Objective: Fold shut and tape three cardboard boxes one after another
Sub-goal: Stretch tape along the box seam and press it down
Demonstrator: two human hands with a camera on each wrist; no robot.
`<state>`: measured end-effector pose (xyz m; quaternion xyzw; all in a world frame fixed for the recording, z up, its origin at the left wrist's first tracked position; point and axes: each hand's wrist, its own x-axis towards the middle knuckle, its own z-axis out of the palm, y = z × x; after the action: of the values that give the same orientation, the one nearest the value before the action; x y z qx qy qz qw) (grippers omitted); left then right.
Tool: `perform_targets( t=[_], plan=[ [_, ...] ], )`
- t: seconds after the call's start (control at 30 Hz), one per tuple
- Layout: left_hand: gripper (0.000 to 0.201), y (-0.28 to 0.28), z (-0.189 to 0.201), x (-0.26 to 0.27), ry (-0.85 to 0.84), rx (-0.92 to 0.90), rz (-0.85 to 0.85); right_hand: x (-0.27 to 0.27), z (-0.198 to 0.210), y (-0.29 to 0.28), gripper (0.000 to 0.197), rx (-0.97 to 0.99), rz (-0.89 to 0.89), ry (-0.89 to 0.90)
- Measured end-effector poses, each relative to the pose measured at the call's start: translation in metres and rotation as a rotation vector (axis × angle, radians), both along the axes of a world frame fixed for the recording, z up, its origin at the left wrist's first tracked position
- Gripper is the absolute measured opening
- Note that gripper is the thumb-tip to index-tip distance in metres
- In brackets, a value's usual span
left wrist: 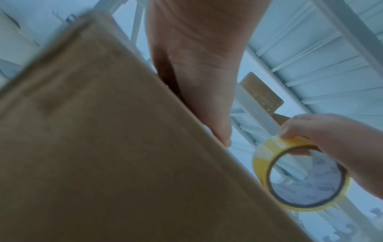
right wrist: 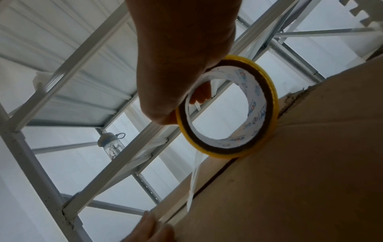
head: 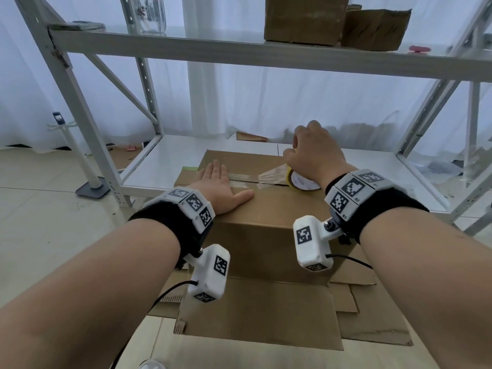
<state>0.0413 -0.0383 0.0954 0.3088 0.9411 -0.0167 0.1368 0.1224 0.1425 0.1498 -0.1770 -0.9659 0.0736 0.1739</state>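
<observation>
A closed cardboard box (head: 266, 209) is seen in front of the person, partly on flattened cardboard sheets (head: 372, 323) spread on the floor, before the lower shelf of a white metal rack (head: 165, 171). The left hand (head: 222, 186) is laid flat on the box top, fingers straight and together, thumb spread to the side, with the palm pressed over the taped end of the centre seam. A strip of clear tape (head: 253, 179) is stretched along that seam from under the left hand to a yellow-edged tape roll (head: 302, 182). The roll is stood on its edge on the box top, over the seam, and is gripped by the right hand (head: 311, 155), whose fingers are curled over its rim; in the right wrist view a fingertip is seen hooked inside the white core. Two more cardboard boxes (head: 306, 20) are set side by side on the upper shelf, and a clear bottle (head: 153, 14) is stood further left on it.
</observation>
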Motion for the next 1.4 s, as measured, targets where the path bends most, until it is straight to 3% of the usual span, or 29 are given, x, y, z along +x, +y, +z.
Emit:
perform_targets(
  t=[0.1,0.2,0.3,0.4,0.47,0.7,0.87,1.03,1.13,1.23,1.4],
  plan=[
    [0.094,0.024,0.0,0.01,-0.016,0.013,-0.113,0.001,0.0,0.003,0.028,-0.017,0.01,0.024],
    [0.093,0.043,-0.003,0.018,-0.038,0.031,-0.189,-0.001,-0.002,0.003,0.04,0.15,-0.034,-0.087],
    [0.093,0.044,-0.009,0.016,-0.038,0.064,-0.189,-0.006,0.0,0.0,0.044,0.228,-0.051,-0.183],
    [0.093,0.04,-0.01,0.016,-0.035,0.068,-0.188,-0.008,0.003,0.007,0.034,0.148,-0.038,-0.176],
    [0.094,0.04,-0.009,0.018,-0.034,0.075,-0.194,-0.003,0.003,0.021,0.039,0.11,-0.046,-0.178],
    [0.093,0.04,-0.01,0.021,-0.014,0.089,-0.198,0.014,0.007,0.035,0.047,0.293,-0.053,-0.29],
    [0.092,0.039,-0.01,0.02,-0.008,0.115,-0.204,0.015,0.011,0.037,0.038,0.076,-0.096,-0.236],
    [0.091,0.034,-0.013,0.026,0.036,0.183,-0.182,0.028,0.004,0.047,0.027,-0.098,-0.149,-0.034],
    [0.091,0.034,-0.012,0.029,0.045,0.201,-0.17,0.036,-0.001,0.046,0.034,-0.219,-0.194,0.054],
    [0.091,0.034,-0.011,0.03,0.055,0.206,-0.161,0.037,-0.003,0.039,0.047,-0.194,-0.179,0.062],
    [0.09,0.035,-0.01,0.03,0.033,0.171,-0.16,0.037,0.001,0.04,0.034,-0.092,-0.148,-0.061]
  ],
)
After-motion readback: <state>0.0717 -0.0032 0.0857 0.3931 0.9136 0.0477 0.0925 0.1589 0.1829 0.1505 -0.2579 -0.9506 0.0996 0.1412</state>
